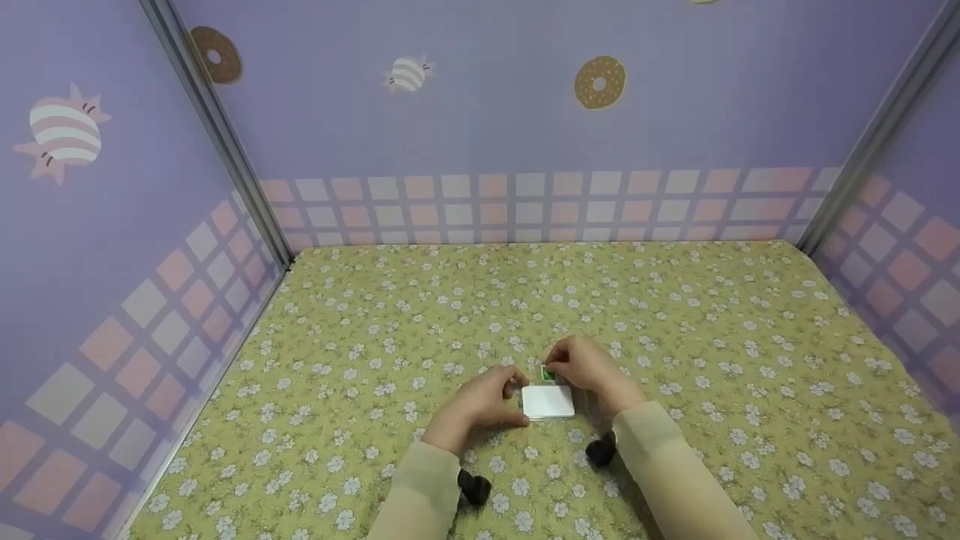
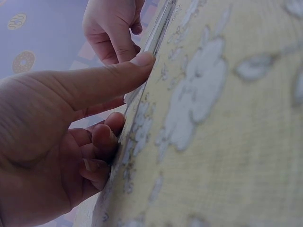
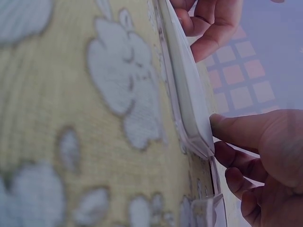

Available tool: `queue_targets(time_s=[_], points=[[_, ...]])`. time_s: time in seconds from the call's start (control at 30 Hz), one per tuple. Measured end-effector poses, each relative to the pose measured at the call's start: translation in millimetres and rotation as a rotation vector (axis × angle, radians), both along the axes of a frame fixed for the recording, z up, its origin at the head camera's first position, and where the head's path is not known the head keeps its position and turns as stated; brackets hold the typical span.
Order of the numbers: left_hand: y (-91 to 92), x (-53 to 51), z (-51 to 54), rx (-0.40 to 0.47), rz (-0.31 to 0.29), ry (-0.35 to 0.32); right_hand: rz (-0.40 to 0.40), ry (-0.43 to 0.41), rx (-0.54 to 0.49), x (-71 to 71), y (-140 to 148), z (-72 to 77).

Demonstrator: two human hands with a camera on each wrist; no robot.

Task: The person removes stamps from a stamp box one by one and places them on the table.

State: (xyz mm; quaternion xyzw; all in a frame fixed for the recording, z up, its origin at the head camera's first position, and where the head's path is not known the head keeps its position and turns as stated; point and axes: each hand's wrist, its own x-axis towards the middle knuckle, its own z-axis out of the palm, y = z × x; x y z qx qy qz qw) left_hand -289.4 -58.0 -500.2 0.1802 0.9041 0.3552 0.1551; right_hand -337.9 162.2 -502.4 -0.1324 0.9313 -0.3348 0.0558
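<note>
A white rectangular slab (image 1: pixel 548 401), like a stack of cards in clear plastic, lies flat on the flowered cloth. My left hand (image 1: pixel 487 397) grips it by its left side, with the thumb at the near corner and the fingers at the far one. At the far edge, my right hand (image 1: pixel 589 367) pinches a small green piece with a white border (image 1: pixel 548 373); its exact kind cannot be told. From the right wrist view, my right thumb (image 3: pixel 236 130) meets a corner of the white slab (image 3: pixel 187 80). A clear plastic part (image 3: pixel 208 210) shows lower down.
Yellow-green cloth with white flowers (image 1: pixel 375 337) covers the table. Purple panels with pink and white squares (image 1: pixel 495 195) stand at the back and both sides. Grey metal posts (image 1: pixel 232 150) mark the back corners. Black wrist straps (image 1: pixel 474 487) sit at the cuffs.
</note>
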Motion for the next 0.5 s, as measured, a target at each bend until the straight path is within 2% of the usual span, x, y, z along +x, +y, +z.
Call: queue_targets(time_s=[0.3,0.5], points=[[1.1,0.3,0.9,-0.012,-0.011,0.001,-0.020,-0.023,-0.019,0.1,1.9,1.0],[0.5,0.6,0.8,0.015,-0.010,-0.010,-0.025,-0.016,-0.050,-1.3,3.7,3.8]])
